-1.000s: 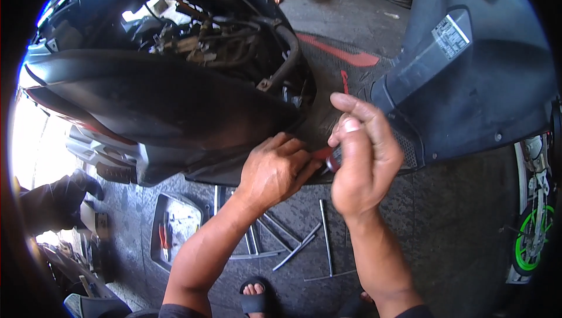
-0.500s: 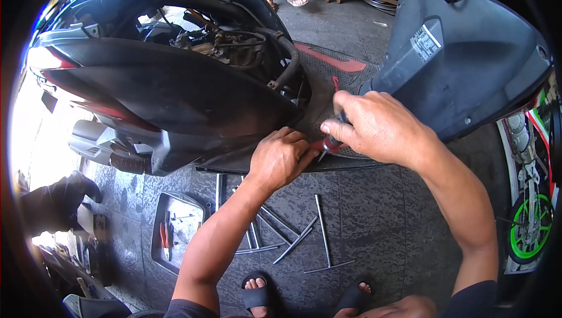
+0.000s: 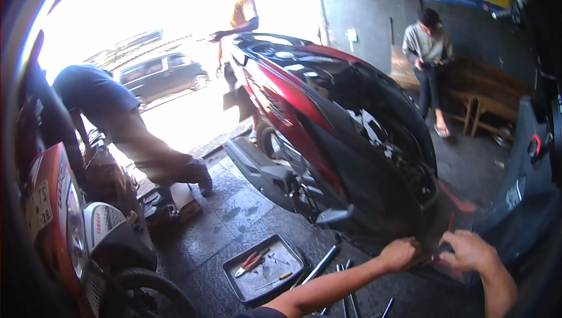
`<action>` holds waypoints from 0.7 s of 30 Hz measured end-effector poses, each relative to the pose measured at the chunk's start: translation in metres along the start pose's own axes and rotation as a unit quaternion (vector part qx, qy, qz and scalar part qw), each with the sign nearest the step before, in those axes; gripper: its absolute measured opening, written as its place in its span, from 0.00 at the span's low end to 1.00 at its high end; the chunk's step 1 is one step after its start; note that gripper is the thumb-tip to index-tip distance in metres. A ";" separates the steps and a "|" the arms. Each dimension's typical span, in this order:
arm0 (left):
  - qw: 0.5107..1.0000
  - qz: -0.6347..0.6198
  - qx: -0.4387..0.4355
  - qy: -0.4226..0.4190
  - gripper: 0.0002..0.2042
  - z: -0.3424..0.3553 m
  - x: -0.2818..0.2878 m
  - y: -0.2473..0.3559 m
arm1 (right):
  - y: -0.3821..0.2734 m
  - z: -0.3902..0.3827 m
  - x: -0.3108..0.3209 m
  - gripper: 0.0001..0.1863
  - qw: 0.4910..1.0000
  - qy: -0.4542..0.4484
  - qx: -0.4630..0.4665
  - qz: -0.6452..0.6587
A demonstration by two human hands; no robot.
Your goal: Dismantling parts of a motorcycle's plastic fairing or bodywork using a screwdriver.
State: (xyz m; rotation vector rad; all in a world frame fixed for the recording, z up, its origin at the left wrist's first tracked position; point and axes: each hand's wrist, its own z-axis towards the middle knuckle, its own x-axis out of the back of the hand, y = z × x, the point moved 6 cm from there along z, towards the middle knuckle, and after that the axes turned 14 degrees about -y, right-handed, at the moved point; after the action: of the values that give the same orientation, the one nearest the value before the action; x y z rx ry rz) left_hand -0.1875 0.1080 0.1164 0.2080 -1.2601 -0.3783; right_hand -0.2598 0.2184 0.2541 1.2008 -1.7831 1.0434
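Observation:
A red and black scooter (image 3: 328, 160) stands in front of me, its seat area opened up and its inner parts showing. My left hand (image 3: 401, 254) lies against the lower edge of its side panel, fingers bent and closed; what they hold, if anything, is hidden. Close by on the right, my right hand (image 3: 470, 251) is wrapped around a screwdriver (image 3: 435, 257), of which only a small reddish part shows beside the thumb. Both hands are low, beside the footboard. The screwdriver's tip cannot be made out.
A tray (image 3: 228, 272) holding pliers (image 3: 250, 262) and a thin screwdriver (image 3: 275, 281) lies on the floor near several metal T-handle wrenches (image 3: 353, 294). Motorbikes (image 3: 50, 201) and a bending person (image 3: 117, 113) are at left. Someone stands behind the scooter; another sits on a bench (image 3: 497, 87).
My view has swung up and to the left, bringing the street, people and motorbikes in. The hands stay together at the panel's lower edge, the right still around the screwdriver.

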 end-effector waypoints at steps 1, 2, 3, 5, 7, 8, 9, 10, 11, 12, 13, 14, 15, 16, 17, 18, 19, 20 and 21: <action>1.000 0.002 -0.004 -0.006 0.13 -0.002 0.001 0.001 | -0.002 -0.001 0.001 0.18 1.000 -0.024 -0.009 0.007; 1.000 0.013 0.002 -0.003 0.13 -0.005 -0.003 -0.002 | -0.008 -0.003 0.007 0.19 1.000 -0.007 0.005 0.009; 1.000 0.020 0.004 -0.005 0.12 -0.006 0.000 -0.004 | -0.010 -0.002 0.009 0.20 1.000 0.008 0.013 0.016; 0.999 0.018 0.027 -0.008 0.12 -0.005 0.001 -0.008 | 0.001 0.005 0.004 0.21 0.997 0.047 -0.058 0.012; 0.999 -0.030 0.020 -0.038 0.17 0.001 -0.004 -0.009 | 0.010 0.006 0.009 0.22 0.988 0.081 -0.134 0.013; 0.999 -0.033 0.018 -0.016 0.17 0.001 -0.003 -0.010 | 0.006 0.007 0.012 0.23 0.989 0.058 -0.135 0.004; 0.999 -0.032 0.022 -0.017 0.17 0.002 -0.006 -0.015 | 0.003 0.008 0.012 0.25 0.990 0.034 -0.136 -0.004; 0.999 -0.032 0.029 -0.022 0.17 0.003 -0.009 -0.017 | 0.003 0.011 0.009 0.22 0.993 0.032 -0.116 -0.018; 0.999 -0.034 0.033 -0.024 0.17 0.005 -0.009 -0.019 | 0.005 0.009 0.010 0.22 0.993 0.031 -0.114 -0.018; 0.998 -0.035 0.036 -0.023 0.17 0.005 -0.009 -0.023 | 0.000 0.007 0.010 0.21 0.998 0.022 -0.055 -0.015; 0.999 -0.024 0.026 -0.018 0.16 0.005 -0.006 -0.025 | -0.006 0.007 0.011 0.20 1.000 0.013 0.005 -0.013; 1.000 -0.018 0.019 -0.015 0.15 0.004 -0.005 -0.020 | 0.000 0.007 0.007 0.19 1.000 0.009 -0.009 0.005; 0.999 -0.024 0.025 -0.015 0.15 0.004 -0.002 -0.018 | 0.000 0.003 0.008 0.19 0.999 0.040 0.003 0.029; 0.998 -0.031 0.042 -0.031 0.15 0.005 -0.001 -0.017 | 0.005 0.002 0.009 0.19 0.994 0.054 -0.054 0.072; 0.997 -0.033 0.056 -0.047 0.16 0.005 0.000 -0.021 | 0.008 0.004 0.011 0.19 0.985 0.073 -0.110 0.114; 0.998 -0.031 0.039 -0.031 0.16 0.001 0.001 -0.017 | 0.007 0.006 0.010 0.19 0.985 0.072 -0.108 0.113; 0.998 -0.031 0.042 -0.030 0.16 -0.001 0.002 -0.016 | 0.009 0.008 0.008 0.19 0.987 0.039 -0.147 0.046; 0.997 -0.046 0.052 -0.019 0.16 -0.004 0.005 -0.014 | 0.012 0.009 0.004 0.20 0.982 0.004 -0.186 -0.020; 0.996 -0.062 0.061 -0.009 0.16 -0.007 0.008 -0.011 | 0.014 0.008 0.001 0.20 0.983 0.003 -0.185 -0.019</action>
State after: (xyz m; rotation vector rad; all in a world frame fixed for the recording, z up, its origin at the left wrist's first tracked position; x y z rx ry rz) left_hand -0.1808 0.0941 0.1175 0.3886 -1.2931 -0.4108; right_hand -0.2740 0.2142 0.2488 0.9945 -1.8416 0.6523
